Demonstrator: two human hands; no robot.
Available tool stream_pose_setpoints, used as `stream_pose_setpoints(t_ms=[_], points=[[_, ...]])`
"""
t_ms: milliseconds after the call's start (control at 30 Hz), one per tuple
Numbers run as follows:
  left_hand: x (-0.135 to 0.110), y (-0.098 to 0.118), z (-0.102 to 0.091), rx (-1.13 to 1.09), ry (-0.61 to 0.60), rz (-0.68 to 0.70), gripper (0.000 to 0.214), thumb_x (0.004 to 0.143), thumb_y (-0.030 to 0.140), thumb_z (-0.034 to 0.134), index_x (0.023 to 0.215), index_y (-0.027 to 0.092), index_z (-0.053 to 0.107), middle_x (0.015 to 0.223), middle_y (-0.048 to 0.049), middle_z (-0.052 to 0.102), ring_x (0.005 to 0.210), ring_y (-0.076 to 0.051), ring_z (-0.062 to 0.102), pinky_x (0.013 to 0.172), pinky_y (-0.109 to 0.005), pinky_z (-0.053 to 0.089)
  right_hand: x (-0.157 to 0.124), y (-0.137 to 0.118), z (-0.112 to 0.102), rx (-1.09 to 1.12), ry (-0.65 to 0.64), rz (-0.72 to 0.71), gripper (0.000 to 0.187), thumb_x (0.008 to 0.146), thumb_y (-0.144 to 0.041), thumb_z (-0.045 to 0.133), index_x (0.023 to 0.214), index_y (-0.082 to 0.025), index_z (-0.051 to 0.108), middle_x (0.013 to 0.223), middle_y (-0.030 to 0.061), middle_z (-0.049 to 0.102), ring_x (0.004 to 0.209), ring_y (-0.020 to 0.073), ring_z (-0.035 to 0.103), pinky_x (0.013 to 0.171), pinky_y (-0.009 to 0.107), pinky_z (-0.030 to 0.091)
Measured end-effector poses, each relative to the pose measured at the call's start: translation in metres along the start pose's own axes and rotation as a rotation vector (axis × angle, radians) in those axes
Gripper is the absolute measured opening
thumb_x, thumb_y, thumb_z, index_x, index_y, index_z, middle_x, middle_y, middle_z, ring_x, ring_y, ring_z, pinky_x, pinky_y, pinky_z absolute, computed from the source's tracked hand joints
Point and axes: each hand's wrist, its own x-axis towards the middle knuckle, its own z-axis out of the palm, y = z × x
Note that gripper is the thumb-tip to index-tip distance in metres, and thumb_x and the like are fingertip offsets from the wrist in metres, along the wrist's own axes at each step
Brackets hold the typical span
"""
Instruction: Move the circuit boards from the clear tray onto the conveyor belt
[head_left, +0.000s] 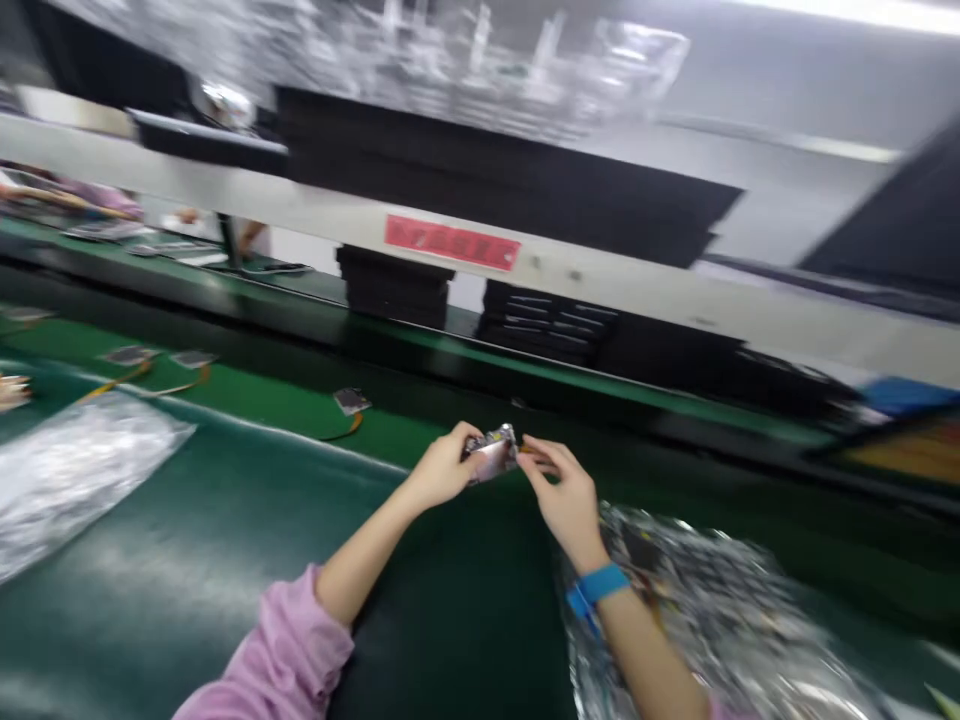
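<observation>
My left hand (pixel 442 470) grips a small flat electronic module (pixel 493 458) with a shiny silvery face, thumb in front and fingers behind. My right hand (pixel 564 497), wearing a blue wrist strap (pixel 600 588), pinches at the module's right end, where a bit of orange ribbon cable shows between the fingertips. Motion blur hides the fine detail there. Both hands are held over the far edge of the green mat (pixel 300 560). Under my right forearm lies a clear plastic bag (pixel 720 590) with several electronic parts in it.
Several similar modules with orange ribbon cables, one a dark square module (pixel 351 401), lie on a green strip (pixel 262 390) beyond the mat. A silvery plastic bag (pixel 82 460) lies left. Black stacked trays (pixel 547 325) stand under a white shelf beam (pixel 637 250). Another person's fingers (pixel 13 392) show far left.
</observation>
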Motion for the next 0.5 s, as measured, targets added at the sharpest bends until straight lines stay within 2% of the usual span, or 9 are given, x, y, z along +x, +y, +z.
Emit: stream_pose_setpoints(t_ms=[67, 167, 267, 333, 400, 500], points=[[-0.008, 0.003, 0.010, -0.126, -0.034, 0.056, 0.025, 0.092, 0.035, 0.056, 0.112, 0.021, 0.053, 0.097, -0.0034, 0.068, 0.074, -0.016, 0.065, 0.064, -0.026, 0.051, -0.008, -0.008, -0.008, 0.016, 0.043, 0.014, 0.042, 0.089, -0.057, 0.069, 0.105, -0.019, 0.075, 0.108, 0.0108, 0.069, 0.087, 0.0254, 0.069, 0.079, 0.039, 0.060], [-0.019, 0.005, 0.023, -0.249, -0.090, 0.054, 0.029, 0.090, 0.042, 0.059, 0.110, 0.022, 0.053, 0.090, -0.0017, 0.065, 0.069, -0.016, 0.063, 0.058, -0.026, 0.051, -0.024, -0.013, -0.014, 0.078, 0.100, 0.116, 0.035, 0.084, -0.051, 0.074, 0.097, -0.019, 0.078, 0.102, 0.0089, 0.072, 0.086, 0.0252, 0.071, 0.082, 0.037, 0.061], [-0.032, 0.010, 0.032, -0.304, -0.110, 0.023, 0.036, 0.088, 0.048, 0.062, 0.111, 0.022, 0.053, 0.093, -0.0022, 0.066, 0.070, -0.017, 0.065, 0.057, -0.027, 0.054, -0.037, -0.013, -0.019, 0.198, 0.101, 0.239, 0.034, 0.077, -0.049, 0.081, 0.092, -0.018, 0.079, 0.093, 0.0076, 0.075, 0.085, 0.0262, 0.072, 0.083, 0.037, 0.061], [-0.039, 0.013, 0.034, -0.321, -0.135, 0.018, 0.041, 0.088, 0.051, 0.063, 0.115, 0.022, 0.052, 0.100, -0.0040, 0.067, 0.073, -0.019, 0.067, 0.058, -0.028, 0.055, -0.037, -0.011, -0.033, 0.233, 0.073, 0.291, 0.033, 0.074, -0.046, 0.084, 0.091, -0.018, 0.079, 0.088, 0.0063, 0.076, 0.083, 0.0260, 0.072, 0.081, 0.037, 0.061], [-0.041, 0.011, 0.036, -0.341, -0.208, 0.018, 0.046, 0.089, 0.053, 0.062, 0.122, 0.023, 0.050, 0.110, -0.0062, 0.068, 0.077, -0.019, 0.069, 0.061, -0.029, 0.056, -0.033, -0.006, -0.062, 0.230, 0.080, 0.334, 0.030, 0.072, -0.040, 0.086, 0.091, -0.018, 0.079, 0.085, 0.0050, 0.075, 0.081, 0.0247, 0.072, 0.076, 0.034, 0.061], [-0.037, -0.006, 0.044, -0.325, -0.319, -0.001, 0.052, 0.090, 0.057, 0.061, 0.128, 0.024, 0.048, 0.118, -0.0087, 0.068, 0.078, -0.019, 0.070, 0.062, -0.030, 0.056, -0.030, 0.010, -0.133, 0.131, 0.226, 0.459, 0.024, 0.073, -0.027, 0.086, 0.093, -0.016, 0.079, 0.081, 0.0044, 0.075, 0.074, 0.0209, 0.070, 0.064, 0.028, 0.058]])
